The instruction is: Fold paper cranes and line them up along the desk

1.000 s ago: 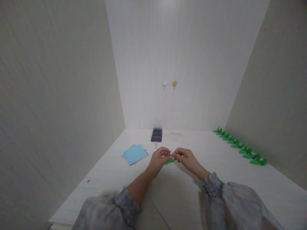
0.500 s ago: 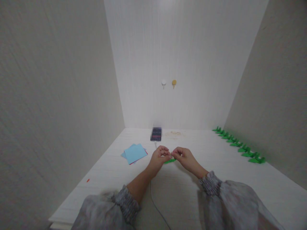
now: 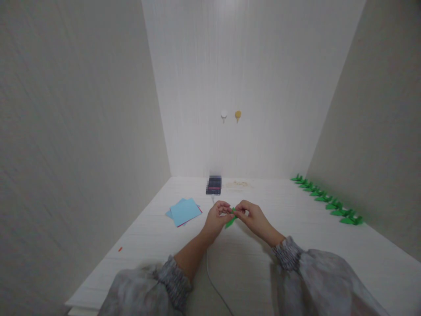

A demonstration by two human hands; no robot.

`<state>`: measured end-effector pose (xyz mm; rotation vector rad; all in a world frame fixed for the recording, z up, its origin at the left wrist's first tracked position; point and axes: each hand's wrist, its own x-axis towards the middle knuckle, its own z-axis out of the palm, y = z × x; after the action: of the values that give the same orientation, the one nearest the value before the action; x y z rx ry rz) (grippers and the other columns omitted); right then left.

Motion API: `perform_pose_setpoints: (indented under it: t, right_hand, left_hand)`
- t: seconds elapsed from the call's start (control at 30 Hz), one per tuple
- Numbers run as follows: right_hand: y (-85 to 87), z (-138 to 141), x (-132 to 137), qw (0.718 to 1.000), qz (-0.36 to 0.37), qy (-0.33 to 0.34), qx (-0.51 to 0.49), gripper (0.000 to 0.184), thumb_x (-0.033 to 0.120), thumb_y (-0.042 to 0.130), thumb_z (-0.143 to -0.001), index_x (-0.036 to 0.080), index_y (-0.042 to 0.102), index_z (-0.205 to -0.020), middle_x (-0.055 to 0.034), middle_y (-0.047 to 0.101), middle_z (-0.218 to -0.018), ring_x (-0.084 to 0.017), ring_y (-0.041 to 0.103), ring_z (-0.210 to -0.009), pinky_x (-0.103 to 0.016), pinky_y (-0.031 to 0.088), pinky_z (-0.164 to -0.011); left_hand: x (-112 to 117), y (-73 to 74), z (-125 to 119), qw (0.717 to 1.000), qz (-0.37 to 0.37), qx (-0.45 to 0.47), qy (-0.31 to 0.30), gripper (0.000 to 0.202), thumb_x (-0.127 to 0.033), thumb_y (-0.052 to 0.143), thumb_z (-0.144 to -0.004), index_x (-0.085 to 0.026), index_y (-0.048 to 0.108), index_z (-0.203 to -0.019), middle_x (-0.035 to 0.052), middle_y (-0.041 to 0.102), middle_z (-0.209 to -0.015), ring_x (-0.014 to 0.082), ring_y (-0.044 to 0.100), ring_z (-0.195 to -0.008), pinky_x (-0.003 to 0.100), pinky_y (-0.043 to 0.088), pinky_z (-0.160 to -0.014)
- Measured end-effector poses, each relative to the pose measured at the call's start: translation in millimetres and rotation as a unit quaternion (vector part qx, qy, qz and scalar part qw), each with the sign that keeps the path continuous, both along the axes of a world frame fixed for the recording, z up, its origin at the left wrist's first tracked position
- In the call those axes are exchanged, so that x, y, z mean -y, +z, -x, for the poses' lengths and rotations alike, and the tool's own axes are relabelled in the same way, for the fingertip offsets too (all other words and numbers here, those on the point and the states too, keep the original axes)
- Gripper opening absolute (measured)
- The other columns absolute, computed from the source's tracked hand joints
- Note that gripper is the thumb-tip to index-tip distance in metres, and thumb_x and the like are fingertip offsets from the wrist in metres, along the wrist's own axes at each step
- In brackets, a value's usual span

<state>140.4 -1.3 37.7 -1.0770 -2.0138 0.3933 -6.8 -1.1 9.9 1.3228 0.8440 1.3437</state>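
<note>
Between my fingertips is a small piece of folded green paper (image 3: pixel 230 222), held above the middle of the table. My left hand (image 3: pixel 217 219) pinches it from the left with thumb and fingers. From the right, my right hand (image 3: pixel 251 216) pinches it too, its fingertips almost meeting those of the left. Much of the paper is hidden behind the fingers; a pointed green end hangs below them. Along the right side of the table stands a row of folded green paper figures (image 3: pixel 334 205), several of them, apart from both hands.
Left of my hands lies a stack of blue paper sheets (image 3: pixel 184 211) with a red edge under it. A phone (image 3: pixel 214 185) lies at the back, its white cable (image 3: pixel 213 283) running toward me. A small orange scrap (image 3: pixel 120 249) is at the left edge. Two hooks (image 3: pixel 237 115) hang on the wall.
The green paper has turned between my fingers: its lower end now slants downward, and a bit of green shows above the fingertips. Both hands stay in nearly the same place.
</note>
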Motion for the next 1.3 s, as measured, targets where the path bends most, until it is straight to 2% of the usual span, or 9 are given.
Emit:
perform_pose_setpoints:
  t: [0.17, 0.27, 0.37, 0.43, 0.57, 0.73, 1.03, 1.17, 1.3]
  right_hand:
    - [0.6, 0.0, 0.6, 0.998, -0.043, 0.029, 0.022, 0.013, 0.024, 0.052, -0.073, 0.017, 0.056, -0.063, -0.0013, 0.054, -0.064, -0.013, 0.05, -0.064, -0.026, 0.038, -0.063]
    - [-0.6, -0.2, -0.1, 0.999, -0.017, 0.035, -0.028, 0.012, 0.028, 0.054, -0.072, 0.017, 0.059, -0.074, -0.0021, 0.056, -0.069, -0.014, 0.051, -0.067, -0.026, 0.039, -0.065]
    - [-2.3, -0.1, -1.0, 0.996, 0.027, 0.021, -0.077, 0.021, 0.032, 0.06, -0.067, 0.016, 0.058, -0.081, -0.002, 0.057, -0.072, -0.014, 0.051, -0.067, -0.026, 0.041, -0.065]
    - [-2.8, 0.5, -1.0, 0.995, 0.046, 0.022, -0.086, 0.02, 0.034, 0.06, -0.066, 0.017, 0.058, -0.077, -0.0011, 0.056, -0.069, -0.014, 0.051, -0.065, -0.026, 0.041, -0.064]
    - [-1.8, 2.0, -0.2, 0.994, 0.057, 0.032, -0.09, 0.017, 0.033, 0.057, -0.069, 0.017, 0.056, -0.064, 0.0001, 0.053, -0.062, -0.013, 0.05, -0.063, -0.025, 0.04, -0.061]
    - [-4.0, 1.1, -3.0, 0.994, 0.063, 0.023, -0.089, 0.016, 0.031, 0.055, -0.07, 0.018, 0.054, -0.061, 0.0001, 0.053, -0.062, -0.013, 0.05, -0.063, -0.025, 0.04, -0.062]
    - [-6.4, 0.0, -3.6, 0.996, 0.036, 0.016, -0.08, 0.014, 0.025, 0.052, -0.07, 0.018, 0.05, -0.059, 0.0007, 0.05, -0.059, -0.013, 0.048, -0.061, -0.025, 0.038, -0.06]
    - [-4.5, 0.3, -2.6, 0.996, 0.043, 0.015, -0.083, 0.015, 0.027, 0.052, -0.07, 0.018, 0.051, -0.058, 0.0007, 0.051, -0.059, -0.013, 0.048, -0.061, -0.025, 0.038, -0.06]
    - [-3.5, 1.0, -1.5, 0.995, 0.048, 0.01, -0.084, 0.015, 0.027, 0.053, -0.07, 0.018, 0.052, -0.059, 0.0005, 0.051, -0.06, -0.014, 0.048, -0.062, -0.025, 0.038, -0.06]
  left_hand:
    - [-2.3, -3.4, -0.7, 0.999, -0.024, -0.029, -0.009, 0.028, -0.017, 0.067, -0.056, -0.014, 0.051, -0.079, 0.0015, 0.056, -0.071, 0.0113, 0.052, -0.069, 0.024, 0.039, -0.065]
    - [-3.5, -3.7, 1.0, 0.999, -0.027, -0.018, -0.004, 0.028, -0.017, 0.067, -0.056, -0.014, 0.052, -0.079, 0.001, 0.056, -0.07, 0.011, 0.052, -0.067, 0.024, 0.039, -0.065]
    - [-4.4, -2.2, 3.2, 0.999, -0.02, 0.013, 0.027, 0.029, -0.02, 0.069, -0.054, -0.014, 0.054, -0.078, -0.0003, 0.056, -0.067, 0.0098, 0.052, -0.064, 0.023, 0.04, -0.064]
    - [-4.5, -0.7, 3.7, 0.999, -0.002, 0.038, 0.039, 0.029, -0.023, 0.07, -0.052, -0.014, 0.054, -0.076, -0.0011, 0.055, -0.065, 0.0089, 0.052, -0.061, 0.022, 0.04, -0.062]
    - [-2.5, 1.5, 2.7, 0.997, 0.039, 0.057, 0.019, 0.03, -0.026, 0.072, -0.05, -0.013, 0.057, -0.073, -0.0008, 0.058, -0.063, 0.0088, 0.053, -0.058, 0.023, 0.041, -0.061]
    - [1.3, 3.2, 1.8, 0.994, 0.094, 0.06, 0.002, 0.031, -0.029, 0.073, -0.047, -0.013, 0.057, -0.067, 0.0003, 0.061, -0.061, 0.0111, 0.055, -0.056, 0.025, 0.041, -0.061]
    - [-1.2, 2.2, 1.5, 0.996, 0.08, 0.044, 0.006, 0.026, -0.027, 0.073, -0.045, -0.013, 0.057, -0.06, -0.002, 0.058, -0.056, 0.0093, 0.052, -0.052, 0.023, 0.04, -0.057]
    - [-1.9, 1.6, 2.4, 0.997, 0.061, 0.036, 0.008, 0.026, -0.028, 0.073, -0.047, -0.013, 0.06, -0.065, 0.0, 0.06, -0.061, 0.0104, 0.053, -0.056, 0.024, 0.04, -0.06]
    - [1.6, 4.4, 2.7, 0.997, 0.059, 0.049, -0.016, 0.032, -0.027, 0.073, -0.048, -0.013, 0.061, -0.073, 0.0026, 0.063, -0.068, 0.0119, 0.055, -0.062, 0.026, 0.042, -0.065]
